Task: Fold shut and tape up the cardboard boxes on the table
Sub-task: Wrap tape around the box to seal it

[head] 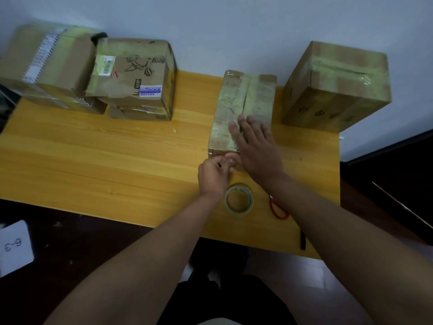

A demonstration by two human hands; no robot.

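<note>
A narrow cardboard box lies closed in the middle of the yellow table, its top covered in clear tape. My right hand lies flat on the box's near end, fingers straight and spread. My left hand has its fingers curled against the box's near face at the edge; whether it pinches tape I cannot tell. A roll of clear tape lies flat on the table just below my hands. Red-handled scissors lie right of the roll, partly hidden by my right forearm.
A taped box stands at the far right. Two more boxes, one printed with drawings and one larger, sit at the back left. A black pen lies at the table's near right edge. A white card marked 6-3 lies on the floor.
</note>
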